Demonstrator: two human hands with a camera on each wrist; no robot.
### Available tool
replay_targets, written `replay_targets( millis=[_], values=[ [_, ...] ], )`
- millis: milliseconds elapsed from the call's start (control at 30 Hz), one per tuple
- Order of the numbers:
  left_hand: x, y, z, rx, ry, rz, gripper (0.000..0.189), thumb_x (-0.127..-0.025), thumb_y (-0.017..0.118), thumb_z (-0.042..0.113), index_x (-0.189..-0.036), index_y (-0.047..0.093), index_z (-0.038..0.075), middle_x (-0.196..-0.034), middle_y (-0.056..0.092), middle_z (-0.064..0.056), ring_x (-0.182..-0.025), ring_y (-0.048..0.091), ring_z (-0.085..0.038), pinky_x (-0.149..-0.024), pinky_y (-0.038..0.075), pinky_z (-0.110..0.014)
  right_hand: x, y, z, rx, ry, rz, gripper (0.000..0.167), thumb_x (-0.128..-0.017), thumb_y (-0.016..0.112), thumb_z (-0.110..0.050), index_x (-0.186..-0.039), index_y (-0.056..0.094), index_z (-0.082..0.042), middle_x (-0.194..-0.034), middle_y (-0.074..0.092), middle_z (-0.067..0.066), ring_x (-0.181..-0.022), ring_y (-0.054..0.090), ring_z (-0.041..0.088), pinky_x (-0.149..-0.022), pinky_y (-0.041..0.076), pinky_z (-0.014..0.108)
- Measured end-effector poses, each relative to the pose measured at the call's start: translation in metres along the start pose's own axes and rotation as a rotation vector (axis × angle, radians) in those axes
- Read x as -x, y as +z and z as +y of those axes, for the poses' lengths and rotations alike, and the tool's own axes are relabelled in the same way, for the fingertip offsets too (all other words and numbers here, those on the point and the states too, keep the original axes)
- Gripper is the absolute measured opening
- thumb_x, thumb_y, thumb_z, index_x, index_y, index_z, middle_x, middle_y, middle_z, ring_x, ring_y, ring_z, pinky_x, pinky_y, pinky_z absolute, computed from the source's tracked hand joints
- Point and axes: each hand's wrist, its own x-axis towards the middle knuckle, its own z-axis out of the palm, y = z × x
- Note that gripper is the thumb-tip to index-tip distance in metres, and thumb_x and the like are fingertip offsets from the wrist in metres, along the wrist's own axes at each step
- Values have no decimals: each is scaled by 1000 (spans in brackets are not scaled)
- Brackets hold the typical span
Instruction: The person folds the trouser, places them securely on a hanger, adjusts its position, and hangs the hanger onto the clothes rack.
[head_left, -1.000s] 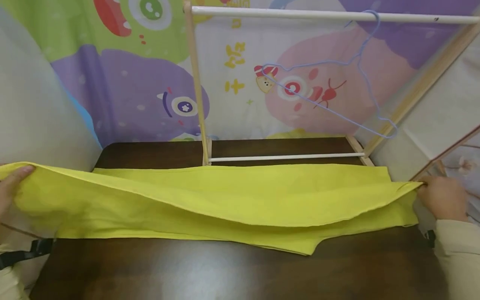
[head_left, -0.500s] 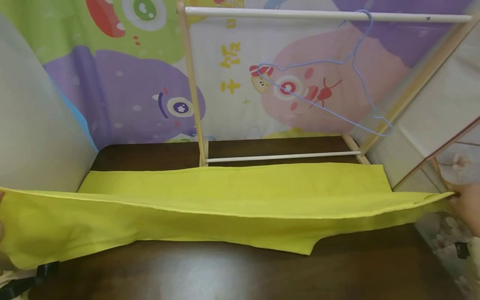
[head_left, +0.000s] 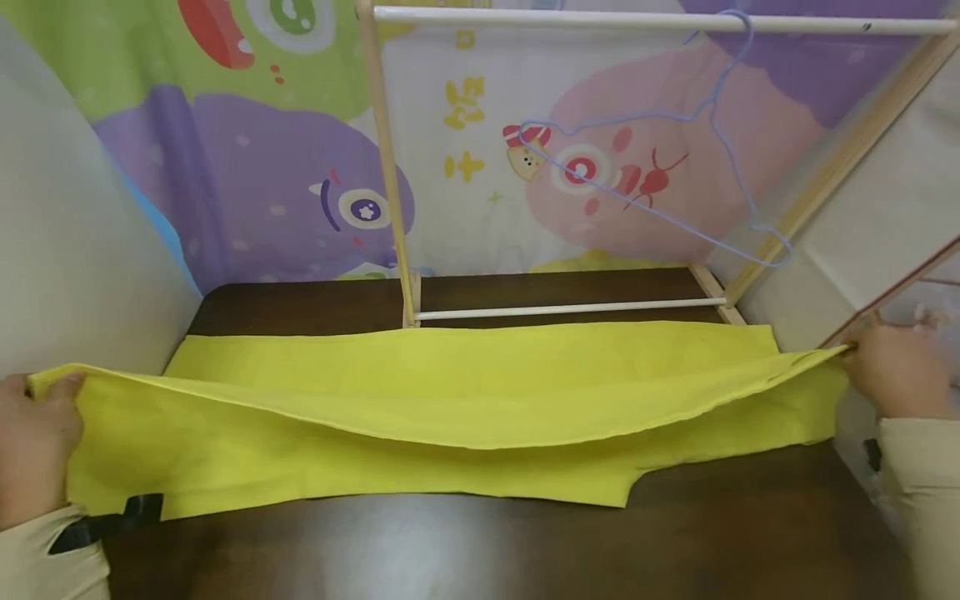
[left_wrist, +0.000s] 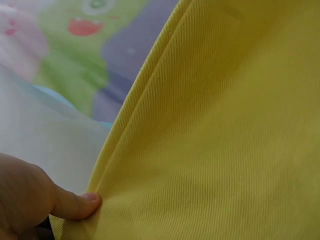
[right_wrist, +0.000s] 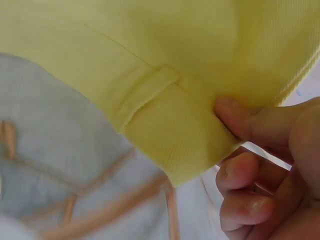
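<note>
Yellow ribbed trousers [head_left: 465, 367] lie lengthwise across the dark table, their near layer lifted so its upper edge sags between my hands. At the far left my left hand [head_left: 41, 442] pinches the leg end; in the left wrist view the thumb [left_wrist: 82, 202] presses on the cloth beside a seam. My right hand [head_left: 900, 367] grips the waist corner at the right. Close by it in the right wrist view is a belt loop [right_wrist: 147, 97], with the cloth between thumb and fingers. A crotch point [head_left: 618, 492] hangs toward the front edge.
Behind the trousers stands a wooden rack with a white top rail [head_left: 570, 18] and a lower white bar [head_left: 570, 310]. A blue wire hanger [head_left: 660, 208] hangs from the rail. A cartoon-print curtain [head_left: 292, 183] covers the back, with pale panels at both sides.
My hands spread apart and pulled the lifted edge nearly straight, then came back inward, so it sags again. The near layer's left end now lies closer to the front than a second ago.
</note>
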Motion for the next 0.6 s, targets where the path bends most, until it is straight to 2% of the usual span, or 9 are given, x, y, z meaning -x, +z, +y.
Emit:
replay_targets(
  millis=[33, 67, 133, 233, 333, 433, 500, 600],
  values=[
    [2, 4, 3, -16, 12, 27, 66, -104, 28, 43, -149, 25, -5, -141, 37, -36, -102, 48, -51, -80, 45, -58, -5, 3, -1, 3, 6, -38, 11, -75, 64, 3, -79, 65, 13, -56, 57, 24, -47, 51, 40, -69, 46, 63],
    [2, 7, 4, -49, 47, 34, 64, -104, 31, 40, -146, 29, -9, -136, 42, -39, -97, 48, -52, -76, 44, -60, -10, 7, -2, -7, 17, -68, 12, -76, 64, 1, -81, 66, 12, -61, 60, 26, -50, 53, 43, -70, 45, 66],
    [1, 14, 7, -76, 112, 44, 60, -104, 37, 33, -140, 36, -15, -136, 43, -39, -108, 46, -56, -89, 38, -64, -18, 15, -2, -50, 25, -112, 11, -78, 62, 0, -81, 68, 9, -69, 62, 29, -53, 55, 45, -52, 45, 61],
    [-7, 24, 10, -97, 208, 70, 52, -102, 43, 24, -129, 45, -21, -129, 46, -43, -112, 45, -58, -94, 36, -64, -31, 28, 1, -76, 6, -160, 14, -80, 60, -4, -85, 70, 5, -75, 64, 31, -56, 56, 47, -49, 42, 57],
    [-20, 32, 15, -102, 262, 53, 51, -101, 46, 22, -124, 47, -24, -125, 47, -44, -110, 47, -59, -88, 40, -63, -41, 41, 7, -101, 28, -211, 19, -83, 57, -6, -90, 69, 7, -80, 63, 36, -60, 56, 52, -53, 44, 59],
    [-34, 39, 16, -121, 337, 29, 50, -99, 49, 21, -117, 51, -25, -120, 49, -46, -102, 50, -60, -73, 44, -61, -49, 53, 11, -133, 85, -290, 27, -86, 53, -8, -100, 66, 11, -92, 61, 41, -71, 57, 57, -58, 47, 63],
    [-42, 44, 16, -130, 389, 23, 44, -97, 49, 18, -107, 56, -25, -110, 54, -46, -92, 53, -60, -61, 45, -55, -53, 62, 13, -139, 85, -332, 30, -87, 52, -9, -103, 65, 13, -96, 61, 41, -77, 58, 58, -63, 48, 63],
    [-51, 53, 18, -117, 437, 37, 36, -92, 47, 12, -82, 54, -22, -84, 56, -41, -71, 52, -49, -47, 38, -43, -57, 73, 14, -159, 99, -390, 32, -90, 48, -8, -103, 63, 17, -98, 61, 41, -80, 59, 57, -60, 50, 60]
  ],
)
